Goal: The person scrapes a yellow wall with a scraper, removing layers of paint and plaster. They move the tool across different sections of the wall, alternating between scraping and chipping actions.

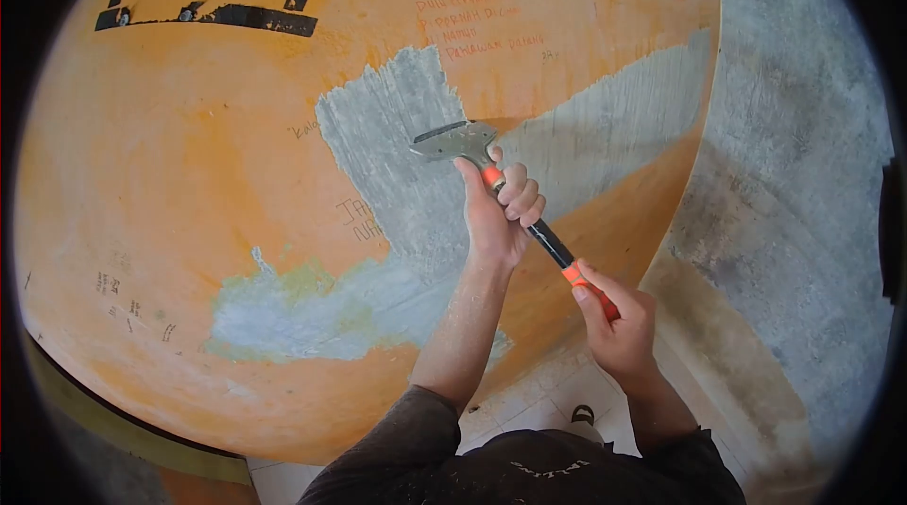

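Note:
A long-handled scraper [455,140] with a wide metal head lies slantwise across the middle of the view, its head over a bare grey patch [383,127] in the orange painted wall [236,118]. My left hand [503,207] is wrapped round the upper handle, just below the head, with the thumb stretched along it. Farther down, my right hand [619,324] grips the orange end of the black handle. More grey shows right of the head, and a paler bluish patch [302,311] spreads below left. Ragged paint edges border the bare areas.
Black strips [208,21] form a partial frame on the wall at upper left. Red handwriting [477,28] sits above the bare patch. A mottled grey surface [794,146] borders the orange wall at right. Below are pale floor tiles [548,401] and a sandalled foot [584,418].

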A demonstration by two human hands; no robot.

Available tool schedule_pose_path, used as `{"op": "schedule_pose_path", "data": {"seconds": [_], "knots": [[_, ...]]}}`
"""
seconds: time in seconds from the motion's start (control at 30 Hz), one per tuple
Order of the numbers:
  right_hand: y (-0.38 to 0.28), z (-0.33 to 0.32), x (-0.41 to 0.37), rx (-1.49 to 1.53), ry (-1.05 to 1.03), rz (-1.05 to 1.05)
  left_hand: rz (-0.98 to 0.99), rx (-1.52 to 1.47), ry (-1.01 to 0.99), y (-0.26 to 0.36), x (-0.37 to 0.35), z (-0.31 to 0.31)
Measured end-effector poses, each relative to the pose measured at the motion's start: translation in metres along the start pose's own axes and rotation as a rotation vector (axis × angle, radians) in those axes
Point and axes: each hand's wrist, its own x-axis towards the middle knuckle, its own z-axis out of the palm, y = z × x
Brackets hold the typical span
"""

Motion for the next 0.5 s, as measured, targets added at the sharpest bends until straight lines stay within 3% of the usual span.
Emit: {"op": "schedule_pose_path", "data": {"seconds": [0.1,0.27,0.5], "knots": [[-0.008,-0.017,0.008,-0.024,-0.090,0.165,0.021,-0.086,0.019,-0.007,0.002,0.004],[0.009,-0.005,-0.012,-0.090,-0.063,0.003,0.012,-0.072,0.098,-0.011,-0.012,-0.007],[0.010,-0.015,-0.007,-0.102,-0.131,0.099,0.020,0.007,0.204,-0.016,-0.015,-0.002]]}}
